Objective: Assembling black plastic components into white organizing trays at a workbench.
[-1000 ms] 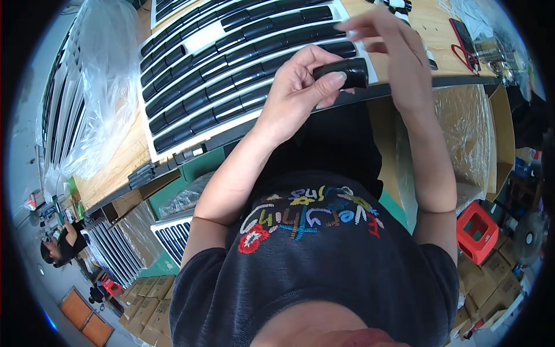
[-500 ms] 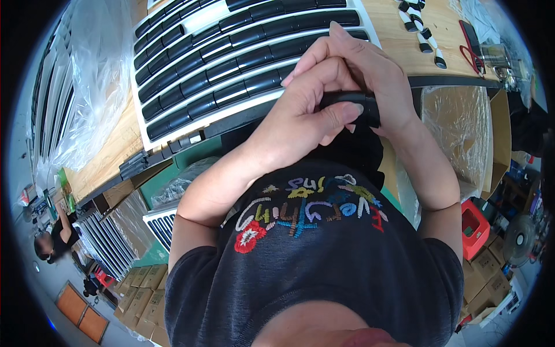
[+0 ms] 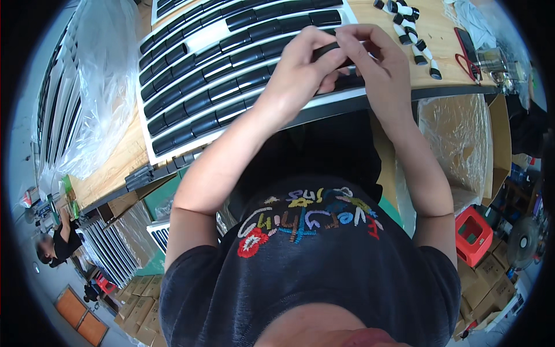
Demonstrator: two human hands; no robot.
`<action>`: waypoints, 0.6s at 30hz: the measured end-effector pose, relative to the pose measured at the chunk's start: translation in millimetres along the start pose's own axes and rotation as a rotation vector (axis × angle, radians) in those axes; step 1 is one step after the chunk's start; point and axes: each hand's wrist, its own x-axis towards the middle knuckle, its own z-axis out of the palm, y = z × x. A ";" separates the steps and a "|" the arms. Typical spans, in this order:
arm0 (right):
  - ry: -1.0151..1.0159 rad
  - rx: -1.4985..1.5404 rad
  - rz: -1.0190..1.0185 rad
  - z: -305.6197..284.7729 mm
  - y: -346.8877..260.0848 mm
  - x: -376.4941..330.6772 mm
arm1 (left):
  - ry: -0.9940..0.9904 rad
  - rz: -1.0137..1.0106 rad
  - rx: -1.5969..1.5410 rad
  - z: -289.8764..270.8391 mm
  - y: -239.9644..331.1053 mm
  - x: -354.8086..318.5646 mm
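Note:
My left hand [image 3: 303, 66] is closed around a short glossy black cylindrical piece [image 3: 325, 51], its thumb pressed along the side. Against it, my right hand [image 3: 381, 66] has its fingers curled, with thumb and fingertips meeting the piece's right end. What the right fingers grip is mostly hidden behind them. Both hands are over the near right part of a white tray [image 3: 149, 141]. Rows of similar black cylinders [image 3: 225, 87] lie in this tray, and a bare white stretch shows in one of its far rows.
Black-and-white small parts [image 3: 407, 29] lie scattered at the far right of the wooden table [image 3: 445, 52], near red-handled scissors [image 3: 467, 66]. Clear plastic sheeting [image 3: 110, 98] hangs at left. An open carton with plastic [image 3: 454, 139] and a red stool [image 3: 473, 234] stand at right.
Both hands have moved away from my body, from the table's near edge to over the tray. My right hand has drawn from above the left to its right side.

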 end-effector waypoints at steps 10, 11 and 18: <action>0.223 -0.078 0.049 -56.6 59.0 64.3 | -0.050 0.661 1.458 -51.2 -4.3 135.7; 0.230 -0.089 0.089 -58.6 61.5 65.1 | -0.052 0.666 1.455 -49.7 5.8 133.4; 0.159 -0.143 -0.042 -44.6 93.2 109.0 | 0.011 0.759 1.589 -95.2 -40.1 131.2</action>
